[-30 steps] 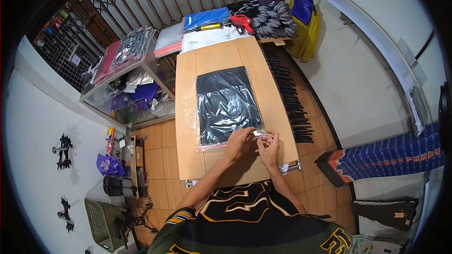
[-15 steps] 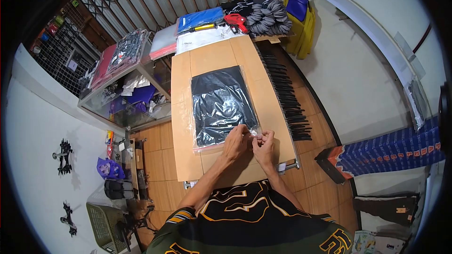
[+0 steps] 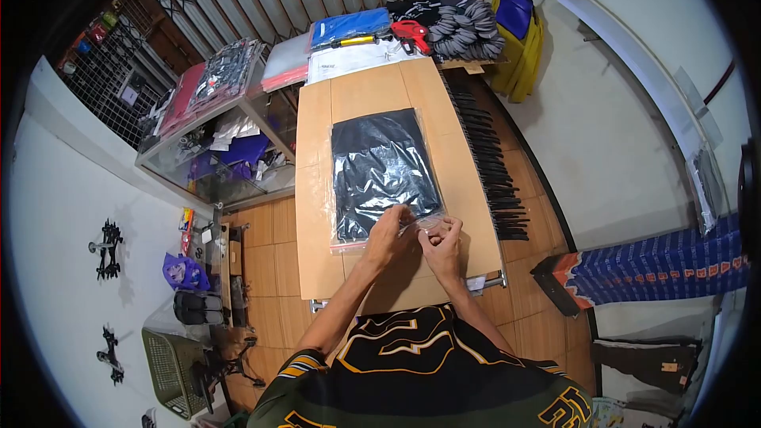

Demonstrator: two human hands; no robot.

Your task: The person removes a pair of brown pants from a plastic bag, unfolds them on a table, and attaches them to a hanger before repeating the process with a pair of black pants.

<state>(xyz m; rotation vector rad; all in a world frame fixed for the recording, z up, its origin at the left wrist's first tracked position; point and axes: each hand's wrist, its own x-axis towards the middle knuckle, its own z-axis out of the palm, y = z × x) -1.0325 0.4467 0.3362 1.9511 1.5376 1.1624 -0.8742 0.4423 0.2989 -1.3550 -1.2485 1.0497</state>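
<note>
A folded black garment in a clear plastic bag [image 3: 382,170] lies flat on the light wooden table [image 3: 317,269]. The bag's open edge, with a reddish strip, faces me. My left hand [image 3: 386,234] is closed on the bag's near edge, right of its middle. Close beside it, my right hand [image 3: 441,242] pinches the clear plastic at the near right corner. A bit of film is stretched between the two hands. The fingertips partly hide the plastic they hold.
Past the table's far end are a blue packet [image 3: 349,28], a red tape dispenser [image 3: 410,34] and bundled grey gloves [image 3: 468,29]. A glass display case [image 3: 222,150] stands at the left. Black strips [image 3: 487,166] line the table's right side.
The view has shifted slightly, so the table and bag appear further right. My hands have drawn a little apart, and the clear film between them is lifted and stretched.
</note>
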